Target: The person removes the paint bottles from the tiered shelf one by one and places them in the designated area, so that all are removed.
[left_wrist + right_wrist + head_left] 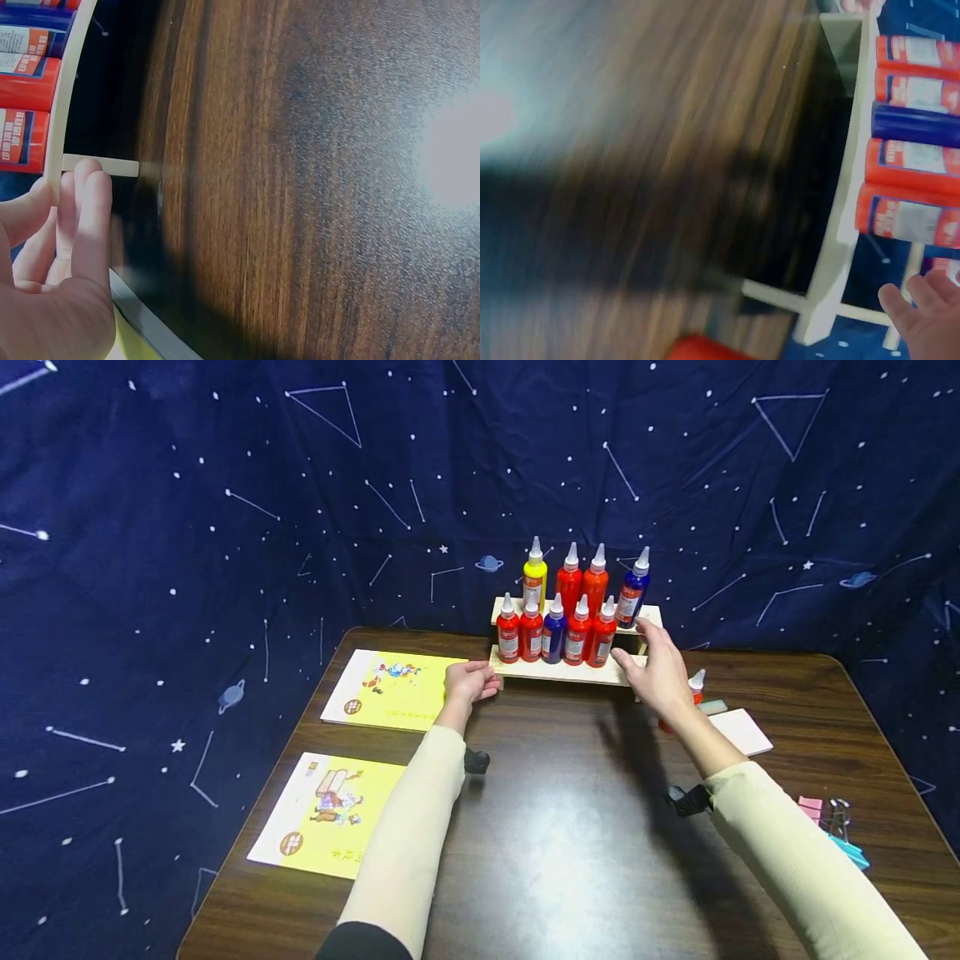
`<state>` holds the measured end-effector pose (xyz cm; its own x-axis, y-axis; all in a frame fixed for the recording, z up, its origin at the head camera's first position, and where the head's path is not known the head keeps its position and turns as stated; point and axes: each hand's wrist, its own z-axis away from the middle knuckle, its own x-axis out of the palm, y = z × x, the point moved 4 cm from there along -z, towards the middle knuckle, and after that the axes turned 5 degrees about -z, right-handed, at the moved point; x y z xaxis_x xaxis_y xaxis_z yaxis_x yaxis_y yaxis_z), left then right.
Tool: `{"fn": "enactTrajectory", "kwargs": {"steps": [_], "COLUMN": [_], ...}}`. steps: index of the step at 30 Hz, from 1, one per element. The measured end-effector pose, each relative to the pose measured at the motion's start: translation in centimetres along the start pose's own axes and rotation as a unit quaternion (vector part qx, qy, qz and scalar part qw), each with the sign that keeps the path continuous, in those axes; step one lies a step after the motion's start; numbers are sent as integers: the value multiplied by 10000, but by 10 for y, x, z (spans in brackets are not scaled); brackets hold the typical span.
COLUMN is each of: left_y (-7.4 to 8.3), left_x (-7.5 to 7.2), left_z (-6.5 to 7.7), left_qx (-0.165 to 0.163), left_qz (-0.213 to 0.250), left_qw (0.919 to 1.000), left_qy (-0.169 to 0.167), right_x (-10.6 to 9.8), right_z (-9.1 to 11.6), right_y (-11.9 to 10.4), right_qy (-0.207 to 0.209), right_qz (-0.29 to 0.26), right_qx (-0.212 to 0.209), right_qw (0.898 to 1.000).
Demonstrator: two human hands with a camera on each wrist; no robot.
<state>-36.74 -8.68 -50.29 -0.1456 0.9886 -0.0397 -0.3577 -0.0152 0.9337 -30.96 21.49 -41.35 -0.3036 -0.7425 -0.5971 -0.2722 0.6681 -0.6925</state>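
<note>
A two-tier wooden rack [558,671] stands at the back of the table, holding several paint bottles with white nozzles. On its upper tier are a yellow bottle [535,580], red ones [595,583] and a blue bottle [633,590] at the right end. Red bottles and one blue bottle [553,635] line the lower tier. My left hand [469,682] pinches the lower board's left end, thumb above and fingers beneath, as the left wrist view shows. My right hand [657,670], fingers spread, is by the rack's right end, just below the upper blue bottle; contact cannot be made out.
Two yellow-covered books [405,689] [337,814] lie on the left. Behind my right wrist stands a red bottle [697,683], partly hidden, beside a white pad [741,732]. Pink and blue binder clips [838,827] lie at the right. A dark starry cloth hangs behind the table.
</note>
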Motion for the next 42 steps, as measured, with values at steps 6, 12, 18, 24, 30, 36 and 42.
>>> {"fn": "enactTrajectory", "kwargs": {"steps": [6,12,18,24,30,36,42], "left_y": [-1,-4,-3,-1,1,3,0], "left_x": [2,2,2,0,2,1,3], "left_z": [-1,-2,1,4,2,3,2], "left_qx": [-122,-147,-179,-195,-186,-152,-180], "left_qz": [-93,-176,-186,-156,-230,-254,-292], "left_qw": [9999,9996,9995,9996,9994,9995,9993], "left_qy": [49,164,177,144,186,112,142], "right_x": [35,46,45,46,46,34,8], "right_z": [-19,-22,-23,-15,9,54,109], "right_y": [12,13,15,16,12,10,23], "right_qy": [-445,-221,-170,26,430,632,792], "right_qz": [-538,-786,-653,-1123,-2083,-2266,-1993], "right_qx": [741,1008,1129,1236,1280,1218,1299], "right_qw": [9948,9915,9913,9860,9687,9643,9681]}}
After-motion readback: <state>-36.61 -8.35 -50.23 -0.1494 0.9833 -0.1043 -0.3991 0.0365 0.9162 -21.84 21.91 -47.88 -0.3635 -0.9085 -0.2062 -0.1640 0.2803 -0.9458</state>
